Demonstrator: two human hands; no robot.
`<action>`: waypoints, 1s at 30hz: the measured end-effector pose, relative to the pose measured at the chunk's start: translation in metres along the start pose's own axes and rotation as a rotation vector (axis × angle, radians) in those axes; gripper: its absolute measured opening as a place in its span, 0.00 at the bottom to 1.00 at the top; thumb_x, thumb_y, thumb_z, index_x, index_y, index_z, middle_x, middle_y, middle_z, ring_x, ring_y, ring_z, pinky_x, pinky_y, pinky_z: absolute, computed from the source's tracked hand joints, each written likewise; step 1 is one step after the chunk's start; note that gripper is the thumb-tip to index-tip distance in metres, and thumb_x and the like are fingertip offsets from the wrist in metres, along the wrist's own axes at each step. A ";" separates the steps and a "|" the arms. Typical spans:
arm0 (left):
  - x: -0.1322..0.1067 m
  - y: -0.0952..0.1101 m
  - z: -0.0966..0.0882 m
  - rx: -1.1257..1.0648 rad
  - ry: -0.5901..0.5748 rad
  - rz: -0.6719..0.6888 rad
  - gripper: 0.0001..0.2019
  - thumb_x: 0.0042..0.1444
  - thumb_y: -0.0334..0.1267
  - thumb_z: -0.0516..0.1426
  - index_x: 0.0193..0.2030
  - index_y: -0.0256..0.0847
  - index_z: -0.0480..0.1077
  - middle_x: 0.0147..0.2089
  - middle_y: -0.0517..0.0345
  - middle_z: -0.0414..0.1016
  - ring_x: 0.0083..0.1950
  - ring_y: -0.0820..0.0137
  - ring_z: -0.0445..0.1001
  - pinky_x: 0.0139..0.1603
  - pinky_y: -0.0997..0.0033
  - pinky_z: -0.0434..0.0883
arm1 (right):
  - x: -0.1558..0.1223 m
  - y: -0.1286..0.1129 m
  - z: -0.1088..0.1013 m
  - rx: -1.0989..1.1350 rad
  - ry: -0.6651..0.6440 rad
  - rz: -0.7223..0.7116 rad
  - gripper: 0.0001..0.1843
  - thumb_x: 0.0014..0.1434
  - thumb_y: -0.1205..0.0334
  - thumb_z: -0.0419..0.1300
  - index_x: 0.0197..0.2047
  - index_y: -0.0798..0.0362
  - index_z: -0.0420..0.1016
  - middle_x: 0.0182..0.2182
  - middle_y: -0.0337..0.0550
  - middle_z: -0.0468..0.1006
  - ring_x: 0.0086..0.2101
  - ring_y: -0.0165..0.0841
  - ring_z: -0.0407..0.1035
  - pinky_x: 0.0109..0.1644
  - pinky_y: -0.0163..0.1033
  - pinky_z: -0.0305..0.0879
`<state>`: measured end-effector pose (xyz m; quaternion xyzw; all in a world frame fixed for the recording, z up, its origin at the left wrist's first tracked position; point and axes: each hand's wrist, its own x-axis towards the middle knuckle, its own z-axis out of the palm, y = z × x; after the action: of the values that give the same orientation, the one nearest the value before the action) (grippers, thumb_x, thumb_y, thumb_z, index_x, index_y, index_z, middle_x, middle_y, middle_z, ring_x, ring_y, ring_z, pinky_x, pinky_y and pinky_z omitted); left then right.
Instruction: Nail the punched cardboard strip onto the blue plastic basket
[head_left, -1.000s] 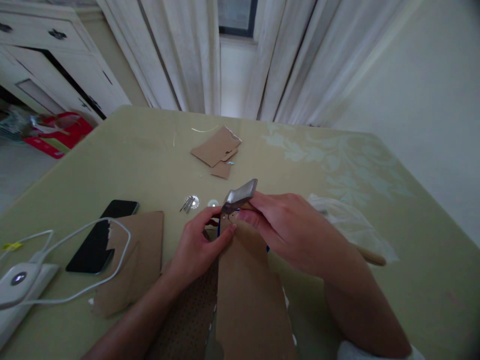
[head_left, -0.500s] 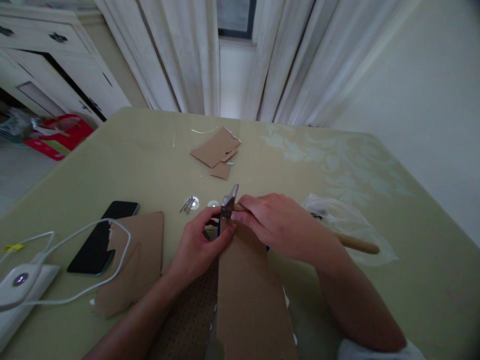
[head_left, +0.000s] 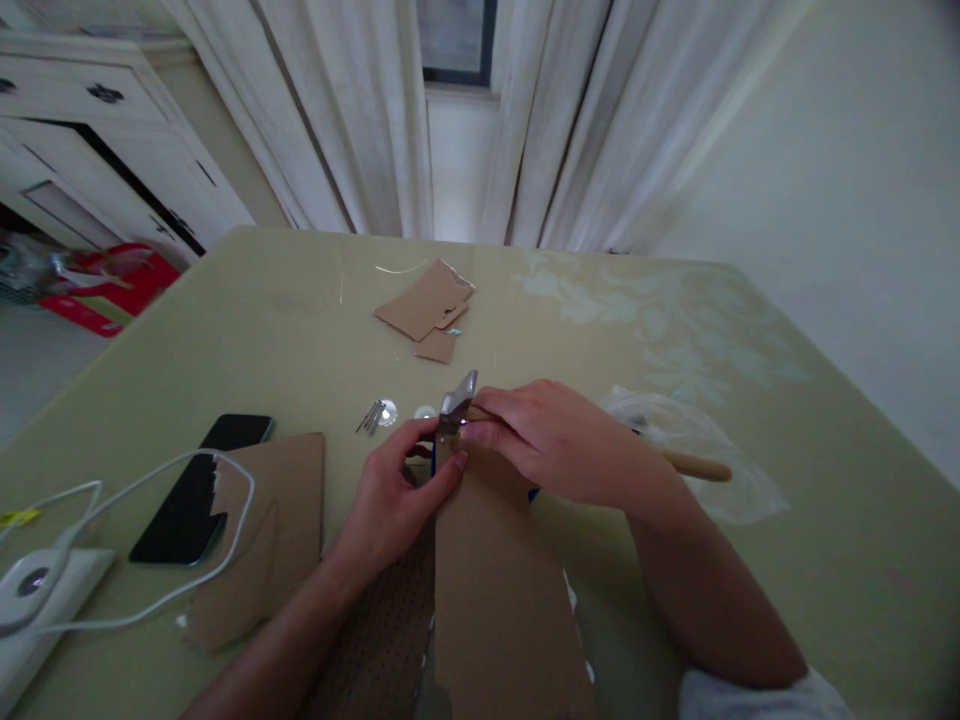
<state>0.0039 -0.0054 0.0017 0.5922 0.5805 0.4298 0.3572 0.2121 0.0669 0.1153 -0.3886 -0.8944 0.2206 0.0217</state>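
Swung leftward since the earlier frame, the hammer (head_left: 456, 404) lies left of the right hand (head_left: 536, 430) clamped on it, head at the far-left corner of the lengthwise-running cardboard (head_left: 495, 570); the left hand (head_left: 390, 495), nearer the cardboard, pinches its edge.

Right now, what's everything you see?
Hammer: 1, grey, centre
Panel: 1, brown, centre
Dotted board: 1, brown, bottom
Nails: several, grey, centre
Discs: 2, pale, near nails
Scraps: several, brown, beyond hammer
Phone: 1, black, left
Cardboard: 1, brown, overlapping phone
Cable: 1, white, left
Device: 1, white, left edge
Plastic: 1, clear, right
Table: 1, yellowish, centre
Cabinet: 1, white, left
Bag: 1, red, floor
Curtains: several, white, back
Window: 1, grey, back
Wall: 1, pale, right
Left hand: 1, bare, on panel
Right hand: 1, bare, on hammer
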 end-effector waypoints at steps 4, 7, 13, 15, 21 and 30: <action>0.000 0.000 0.000 -0.009 -0.017 0.001 0.15 0.65 0.48 0.67 0.53 0.43 0.80 0.49 0.52 0.88 0.47 0.60 0.85 0.46 0.63 0.80 | -0.001 0.001 0.000 -0.011 -0.034 0.008 0.19 0.82 0.48 0.56 0.46 0.51 0.81 0.38 0.48 0.87 0.39 0.40 0.80 0.42 0.41 0.58; -0.001 -0.002 0.000 -0.009 -0.002 -0.011 0.17 0.65 0.49 0.68 0.54 0.42 0.80 0.50 0.51 0.88 0.46 0.60 0.85 0.43 0.64 0.80 | -0.001 0.001 0.000 -0.041 -0.036 0.010 0.19 0.82 0.48 0.56 0.45 0.51 0.80 0.38 0.48 0.87 0.39 0.40 0.80 0.42 0.41 0.57; -0.001 -0.007 0.000 -0.007 -0.010 0.009 0.17 0.65 0.49 0.68 0.55 0.43 0.80 0.49 0.50 0.88 0.46 0.59 0.86 0.42 0.63 0.81 | 0.002 0.001 0.003 0.012 -0.022 -0.008 0.17 0.82 0.50 0.56 0.47 0.51 0.81 0.40 0.48 0.88 0.40 0.40 0.80 0.43 0.41 0.58; -0.001 -0.007 0.000 -0.005 -0.014 0.016 0.16 0.66 0.49 0.67 0.55 0.43 0.80 0.50 0.50 0.88 0.47 0.59 0.86 0.44 0.63 0.81 | 0.003 0.001 0.004 0.002 -0.041 -0.020 0.18 0.82 0.49 0.56 0.47 0.51 0.81 0.39 0.49 0.88 0.39 0.40 0.80 0.42 0.41 0.57; -0.003 -0.005 -0.001 0.004 0.027 -0.008 0.22 0.66 0.52 0.68 0.60 0.43 0.78 0.55 0.49 0.87 0.47 0.60 0.86 0.44 0.62 0.81 | -0.008 0.000 -0.016 0.075 0.025 0.011 0.15 0.81 0.53 0.57 0.50 0.52 0.82 0.40 0.47 0.87 0.41 0.39 0.79 0.44 0.40 0.59; -0.004 -0.006 -0.002 0.040 0.071 0.044 0.19 0.67 0.50 0.67 0.60 0.46 0.79 0.58 0.50 0.85 0.49 0.61 0.83 0.48 0.61 0.81 | -0.012 0.011 -0.021 -0.007 0.056 0.072 0.17 0.82 0.53 0.56 0.52 0.52 0.84 0.42 0.49 0.89 0.43 0.41 0.81 0.45 0.41 0.60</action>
<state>0.0001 -0.0090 -0.0035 0.5962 0.5884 0.4463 0.3149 0.2327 0.0734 0.1311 -0.4267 -0.8796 0.2070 0.0373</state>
